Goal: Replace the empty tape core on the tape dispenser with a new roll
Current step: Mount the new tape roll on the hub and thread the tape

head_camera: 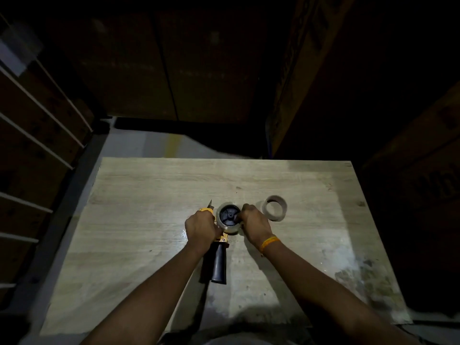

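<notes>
A yellow tape dispenser (220, 260) with a black handle lies on the wooden table (139, 220), its handle pointing toward me. A new roll of clear tape (225, 229) sits around the black hub (230, 215) of the dispenser. My left hand (200, 226) grips the dispenser's yellow frame left of the roll. My right hand (255, 225) holds the roll's right side, fingers at the hub. The empty brown cardboard core (275, 208) stands on the table just right of my right hand.
Stacked cardboard boxes (311, 70) rise in the dark behind and right of the table. Shelving with white rails (37, 125) stands at the left. The table's right part is stained.
</notes>
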